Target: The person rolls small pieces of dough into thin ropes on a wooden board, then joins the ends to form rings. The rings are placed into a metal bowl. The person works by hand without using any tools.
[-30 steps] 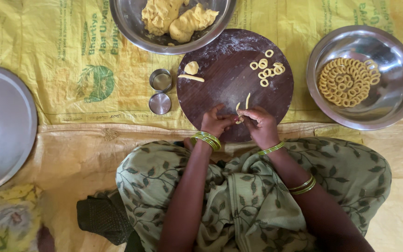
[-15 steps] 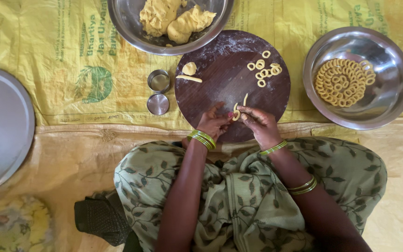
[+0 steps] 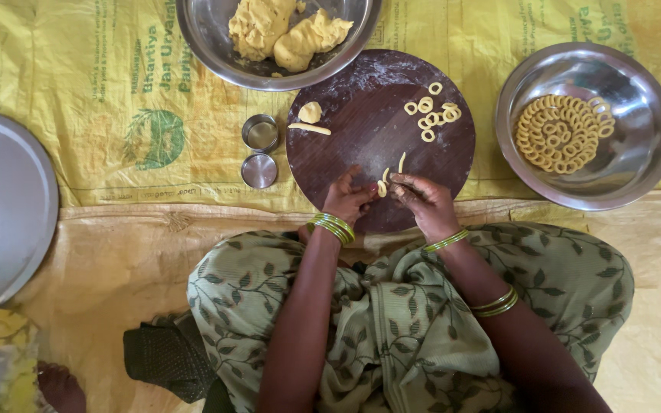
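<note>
1. A steel plate (image 3: 5, 206) lies at far left on the yellow sheet (image 3: 101, 115).
2. Two small steel tins (image 3: 260, 151) stand just beside the round wooden board (image 3: 361, 130), below a bowl of dough (image 3: 277, 34).
3. The left hand (image 3: 346, 200) pinches a curled dough strip (image 3: 382, 187) over the board's near edge (grip closed on it).
4. The right hand (image 3: 424, 200) pinches the same strip's other end, fingertips closed.
5. Finished rings (image 3: 431, 115) lie on the board; more fill the steel bowl (image 3: 636, 160) at right.
</note>
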